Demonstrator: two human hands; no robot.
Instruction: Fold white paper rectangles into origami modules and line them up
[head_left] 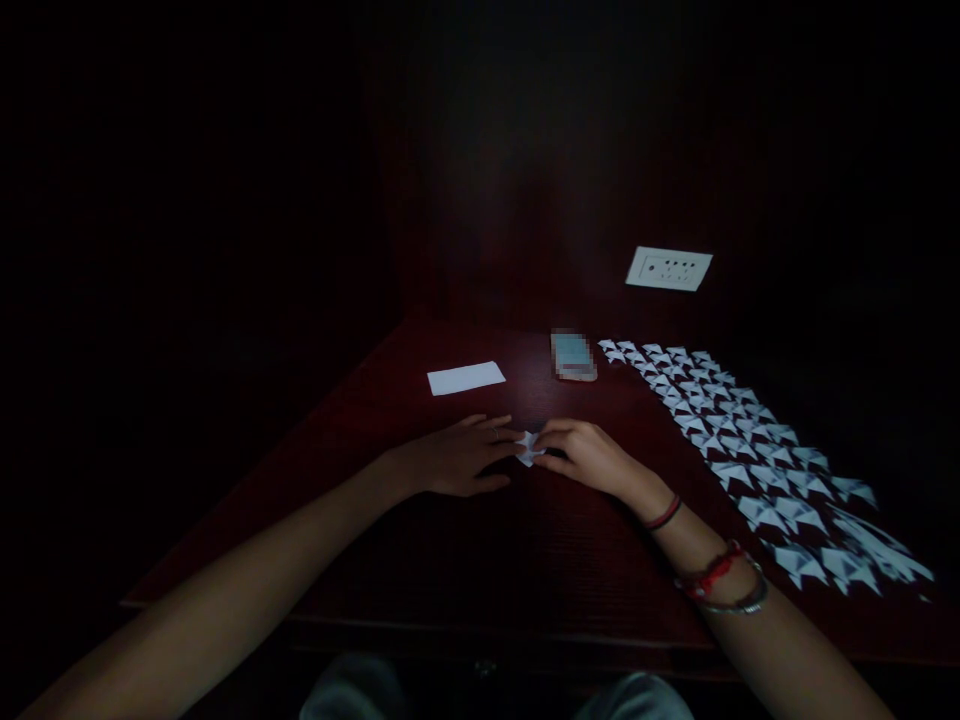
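Note:
A small folded white paper piece lies on the dark red table between my two hands. My left hand rests flat from the left with its fingers spread, and its fingertips reach the paper's left edge. From the right, my right hand curls its thumb and fingers onto the same piece, hiding part of it. Beyond my left hand lies a white paper strip.
Rows of folded white paper figures cover the table's right side, with loose narrow paper strips near the front. A phone-like object, blurred, lies at the back. A socket panel sits on the dark wall.

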